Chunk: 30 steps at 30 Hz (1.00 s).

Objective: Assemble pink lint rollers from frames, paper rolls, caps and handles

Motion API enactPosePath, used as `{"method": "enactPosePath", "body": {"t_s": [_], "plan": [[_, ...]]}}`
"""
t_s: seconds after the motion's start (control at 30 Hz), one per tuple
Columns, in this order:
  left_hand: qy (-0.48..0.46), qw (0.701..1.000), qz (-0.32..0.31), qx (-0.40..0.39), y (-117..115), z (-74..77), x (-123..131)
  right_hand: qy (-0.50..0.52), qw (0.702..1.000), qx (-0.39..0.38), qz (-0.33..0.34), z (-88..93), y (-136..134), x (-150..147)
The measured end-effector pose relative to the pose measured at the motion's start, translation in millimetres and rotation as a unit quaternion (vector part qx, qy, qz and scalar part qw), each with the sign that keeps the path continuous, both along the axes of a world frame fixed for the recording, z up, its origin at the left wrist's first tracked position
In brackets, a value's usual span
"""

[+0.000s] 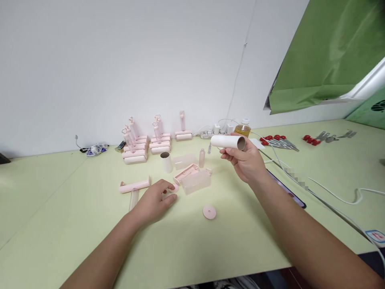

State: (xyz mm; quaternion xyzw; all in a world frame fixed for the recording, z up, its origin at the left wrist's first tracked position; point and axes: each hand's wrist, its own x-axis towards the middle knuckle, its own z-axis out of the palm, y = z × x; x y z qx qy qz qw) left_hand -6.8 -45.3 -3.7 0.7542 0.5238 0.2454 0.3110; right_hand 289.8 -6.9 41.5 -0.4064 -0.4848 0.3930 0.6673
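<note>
White paper-like roll [224, 141], hollow-cored, held up off the worktop [99, 245] right of its middle, lying roughly level with the open core end facing right. Right hand [245, 160]: grip closed around that core end, thumb below, the far end unsupported. Left hand [158, 200]: low over the worktop left of centre, thumb and forefinger apart, fingertips at a pale pink disc [175, 188]; cannot tell whether the disc is pinched or merely touched. Loose parts about it: pink casing [186, 172], clear cover [197, 182], a second roll [166, 162] standing on end toward the back edge, and a pink crosspiece [135, 185] nearer the left edge. Another disc [209, 212] lies flat, apart from these, toward the front edge. Risks, as judged: a one-ended hold could let the roll tip or slip if the fingers loosen; squeezing too hard might dent the core's rim. The thin disc may skid against the casing if pressed off-centre rather than lifted by its edge. A low sweep of the left forearm could shift the crosspiece; a brush of the knuckles might topple the upright roll.
</note>
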Motion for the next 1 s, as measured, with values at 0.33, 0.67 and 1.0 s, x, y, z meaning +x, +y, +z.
{"method": "enactPosePath", "body": {"t_s": [0.33,0.67,1.0], "plan": [[0.020,0.999,0.016,0.032,2,2.1,3,-0.383,0.907,-0.074,-0.156,-53.5,43,15],[0.024,0.999,0.039,0.027,6,-3.9,4,-0.385,0.909,-0.120,-0.106,-80.1,66,-1],[0.014,0.992,0.116,0.044,9,1.3,3,-0.293,0.944,-0.151,0.011,-96.9,97,-6]]}}
